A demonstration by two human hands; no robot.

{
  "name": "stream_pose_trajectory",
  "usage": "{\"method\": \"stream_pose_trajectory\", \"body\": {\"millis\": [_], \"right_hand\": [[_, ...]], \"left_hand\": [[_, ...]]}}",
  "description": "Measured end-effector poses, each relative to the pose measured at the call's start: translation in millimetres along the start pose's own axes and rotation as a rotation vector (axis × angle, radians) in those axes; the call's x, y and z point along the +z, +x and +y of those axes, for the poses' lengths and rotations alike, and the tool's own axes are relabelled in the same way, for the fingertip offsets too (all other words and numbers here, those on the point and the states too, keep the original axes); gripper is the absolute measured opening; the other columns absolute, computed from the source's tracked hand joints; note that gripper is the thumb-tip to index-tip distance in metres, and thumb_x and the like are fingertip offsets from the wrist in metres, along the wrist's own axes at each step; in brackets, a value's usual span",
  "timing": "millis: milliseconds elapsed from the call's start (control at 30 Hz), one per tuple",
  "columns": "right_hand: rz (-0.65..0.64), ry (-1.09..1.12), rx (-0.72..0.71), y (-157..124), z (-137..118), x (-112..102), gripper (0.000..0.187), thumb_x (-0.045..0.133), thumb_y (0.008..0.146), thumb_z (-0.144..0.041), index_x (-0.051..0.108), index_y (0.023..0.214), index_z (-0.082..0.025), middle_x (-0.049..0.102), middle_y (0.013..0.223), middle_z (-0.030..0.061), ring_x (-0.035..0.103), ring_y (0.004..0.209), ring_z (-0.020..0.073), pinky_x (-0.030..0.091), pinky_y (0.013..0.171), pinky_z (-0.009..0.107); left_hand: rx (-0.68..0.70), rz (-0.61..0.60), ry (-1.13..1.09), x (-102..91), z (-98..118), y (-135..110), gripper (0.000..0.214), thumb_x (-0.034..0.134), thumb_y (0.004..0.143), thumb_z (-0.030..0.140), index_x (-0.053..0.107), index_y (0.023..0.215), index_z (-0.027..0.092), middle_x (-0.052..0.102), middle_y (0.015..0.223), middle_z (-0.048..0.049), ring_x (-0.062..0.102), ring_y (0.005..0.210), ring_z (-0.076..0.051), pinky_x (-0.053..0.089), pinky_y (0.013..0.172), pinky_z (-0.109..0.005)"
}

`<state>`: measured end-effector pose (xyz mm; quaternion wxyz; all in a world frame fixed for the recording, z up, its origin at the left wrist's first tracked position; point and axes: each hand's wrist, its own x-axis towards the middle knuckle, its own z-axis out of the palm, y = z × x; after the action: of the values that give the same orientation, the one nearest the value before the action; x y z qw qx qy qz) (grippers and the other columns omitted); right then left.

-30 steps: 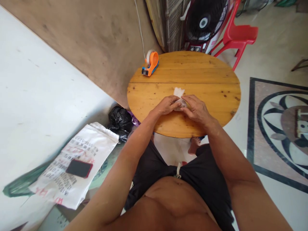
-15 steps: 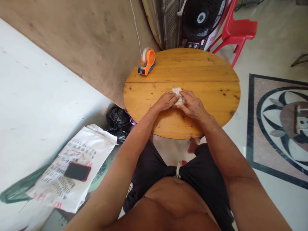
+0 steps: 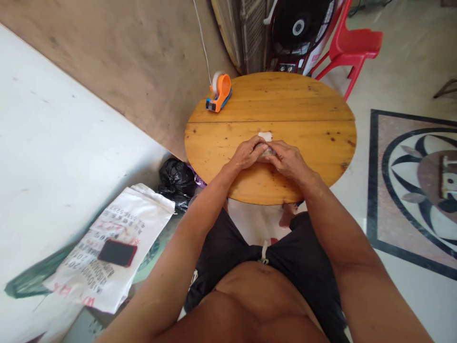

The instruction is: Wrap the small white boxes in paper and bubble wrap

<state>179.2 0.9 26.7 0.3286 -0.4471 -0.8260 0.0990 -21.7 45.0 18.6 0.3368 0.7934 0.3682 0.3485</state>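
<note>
My left hand [image 3: 248, 152] and my right hand [image 3: 287, 158] meet over a small whitish packet [image 3: 265, 136] at the middle of the round wooden table [image 3: 303, 107]. Fingers of both hands are bent around it from either side, thumbs on the near side. A pale flap shows beyond the fingertips; the rest is mostly covered, so its exact kind cannot be made out. Toward the table's far left edge stands an orange tape dispenser [image 3: 224, 88] with a roll of clear tape.
At the left, a red-edged phone [image 3: 117, 252] lies on a white printed sack [image 3: 143, 205]. Black plastic bags [image 3: 175, 178] sit between wall and table. Behind the table are a black fan [image 3: 300, 28] and a red chair [image 3: 357, 43].
Both hands have drawn slightly nearer to me and closed further over the packet, covering more of its middle. The far flap now lies flatter. The tape dispenser stays in place.
</note>
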Motion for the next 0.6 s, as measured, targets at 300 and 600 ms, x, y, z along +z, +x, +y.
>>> {"method": "stream_pose_trajectory", "body": {"millis": [300,600], "right_hand": [[0.021,0.061,0.053,3.1,9.2,-0.8,0.043,0.052,0.097,-0.050,0.070,0.127,-0.025,0.075,0.121,0.0110,0.070,0.110,0.0305,0.056,0.095,0.050],[0.134,0.018,0.095,7.9,20.1,10.8,0.050,0.051,0.096,-0.053,0.069,0.127,-0.019,0.074,0.113,0.0160,0.069,0.101,0.0304,0.057,0.092,0.049]], "left_hand": [[-0.007,-0.082,-0.026,-5.0,-4.4,-9.8,0.059,0.062,0.092,0.057,0.062,0.132,0.015,0.069,0.123,-0.0145,0.066,0.108,-0.024,0.053,0.097,-0.038],[-0.020,-0.032,0.153,-2.7,-9.1,-0.9,0.052,0.049,0.101,0.052,0.064,0.132,0.013,0.065,0.122,-0.0161,0.063,0.115,-0.026,0.049,0.105,-0.041]]}}
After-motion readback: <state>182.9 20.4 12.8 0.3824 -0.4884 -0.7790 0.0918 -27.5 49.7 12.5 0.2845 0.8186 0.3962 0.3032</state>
